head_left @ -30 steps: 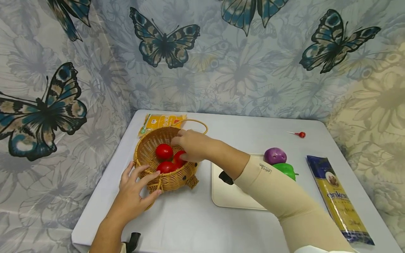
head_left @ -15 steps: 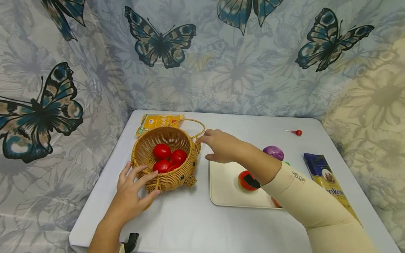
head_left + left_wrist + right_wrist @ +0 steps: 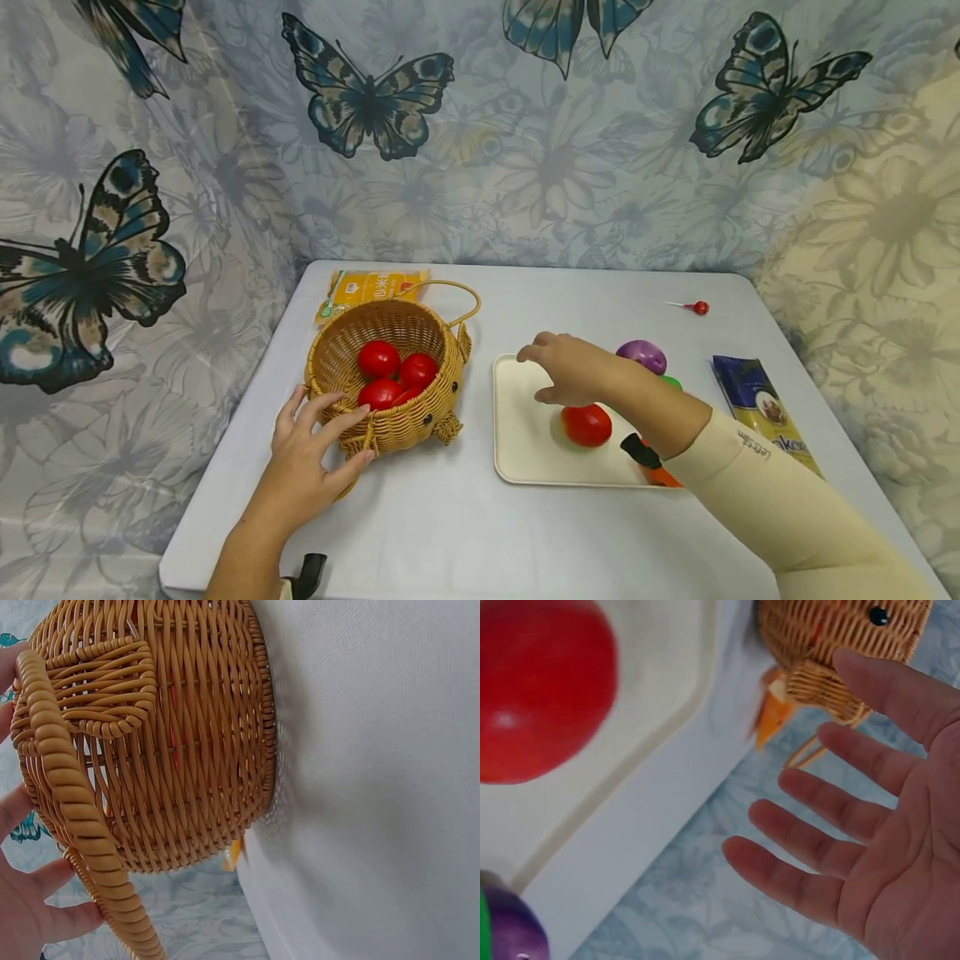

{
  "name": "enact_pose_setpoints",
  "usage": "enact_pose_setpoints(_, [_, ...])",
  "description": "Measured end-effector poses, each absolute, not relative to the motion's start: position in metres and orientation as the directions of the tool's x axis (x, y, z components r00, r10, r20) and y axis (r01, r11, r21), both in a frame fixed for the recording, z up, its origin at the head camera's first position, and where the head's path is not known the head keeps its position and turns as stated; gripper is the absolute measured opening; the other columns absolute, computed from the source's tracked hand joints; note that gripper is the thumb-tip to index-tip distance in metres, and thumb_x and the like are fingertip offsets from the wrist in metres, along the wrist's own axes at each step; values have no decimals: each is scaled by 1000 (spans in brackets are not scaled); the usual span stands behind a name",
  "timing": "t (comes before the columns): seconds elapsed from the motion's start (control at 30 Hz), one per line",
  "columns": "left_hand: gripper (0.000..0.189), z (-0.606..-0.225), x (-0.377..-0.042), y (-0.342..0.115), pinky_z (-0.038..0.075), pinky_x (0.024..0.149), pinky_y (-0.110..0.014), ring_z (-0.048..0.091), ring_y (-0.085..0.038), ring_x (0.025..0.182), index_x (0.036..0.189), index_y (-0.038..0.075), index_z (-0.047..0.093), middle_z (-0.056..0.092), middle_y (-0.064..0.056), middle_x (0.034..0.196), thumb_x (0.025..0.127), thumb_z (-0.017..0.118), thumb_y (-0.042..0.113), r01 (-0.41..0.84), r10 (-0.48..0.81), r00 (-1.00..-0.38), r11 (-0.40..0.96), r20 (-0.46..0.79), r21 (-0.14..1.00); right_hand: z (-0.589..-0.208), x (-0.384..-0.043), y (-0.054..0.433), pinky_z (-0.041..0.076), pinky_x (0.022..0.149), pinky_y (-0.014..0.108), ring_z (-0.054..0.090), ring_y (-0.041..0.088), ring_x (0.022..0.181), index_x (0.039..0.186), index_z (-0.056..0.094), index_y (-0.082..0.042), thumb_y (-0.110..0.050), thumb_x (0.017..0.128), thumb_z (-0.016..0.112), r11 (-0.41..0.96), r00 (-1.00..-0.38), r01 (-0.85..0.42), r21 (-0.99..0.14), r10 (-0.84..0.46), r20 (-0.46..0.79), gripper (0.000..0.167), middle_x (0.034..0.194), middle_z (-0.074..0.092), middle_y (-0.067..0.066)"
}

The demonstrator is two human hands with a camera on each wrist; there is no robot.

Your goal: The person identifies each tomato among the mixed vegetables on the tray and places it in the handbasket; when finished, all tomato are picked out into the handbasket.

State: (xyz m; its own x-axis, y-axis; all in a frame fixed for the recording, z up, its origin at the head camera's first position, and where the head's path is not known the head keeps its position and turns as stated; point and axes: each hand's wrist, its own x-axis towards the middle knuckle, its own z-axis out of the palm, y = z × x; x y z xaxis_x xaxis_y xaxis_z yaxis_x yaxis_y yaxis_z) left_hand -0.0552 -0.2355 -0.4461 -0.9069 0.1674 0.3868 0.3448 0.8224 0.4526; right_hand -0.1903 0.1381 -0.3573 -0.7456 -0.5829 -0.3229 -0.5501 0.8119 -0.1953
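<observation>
A wicker basket (image 3: 405,425) with a looped handle and an animal-like face stands on the left of the table. Several red tomatoes (image 3: 379,360) lie inside it. My left hand (image 3: 311,458) holds the basket's near left rim, fingers over the edge and thumb outside by the near handle (image 3: 82,817). Over the cream tray (image 3: 517,450) hovers my right hand (image 3: 573,367), palm bare and fingers spread. Another tomato (image 3: 587,426) sits on the tray just below that hand. An orange item (image 3: 663,477) nearby is mostly hidden by the forearm.
Behind the basket lies a yellow packet (image 3: 367,287). A purple round vegetable (image 3: 642,356) and a green one (image 3: 671,382) sit beyond the right forearm. Farther right are a small red-handled tool (image 3: 699,307) and a blue and yellow packet (image 3: 761,404), partly covered by the sleeve.
My right hand has come out of the basket and moved right to above the tray, uncovering the tomatoes in the basket and one on the tray. My left hand has stayed at the rim.
</observation>
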Motion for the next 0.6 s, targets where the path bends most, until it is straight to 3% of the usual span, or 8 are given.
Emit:
enact_pose_setpoints(0.27, [53,-447,-56,-237,23,105,-84,16,-57,148,128,25,70,50,-14,141,79,88,31,355,176,-902,823,395,444,-381,-186,169,54,99,55,60,36,120,143,57,-16,-27,88,81,863,-756,-466,-194,-502,-420,62,137,58,12])
enact_pose_setpoints(0.43, [53,-445,-56,-237,23,106,-84,17,-58,147,128,25,70,50,-15,141,78,88,30,362,182,-898,822,400,440,-392,-182,184,59,91,44,62,26,111,143,57,-14,-23,85,83,879,-750,-417,-231,-477,-458,64,135,59,13])
enact_pose_setpoints(0.6, [53,-443,-54,-235,23,105,-84,18,-58,146,129,25,70,51,-15,140,79,88,28,366,182,-896,822,406,438,-401,-177,189,61,84,40,59,24,109,143,56,-16,-22,84,85,897,-740,-363,-252,-442,-508,66,132,57,10])
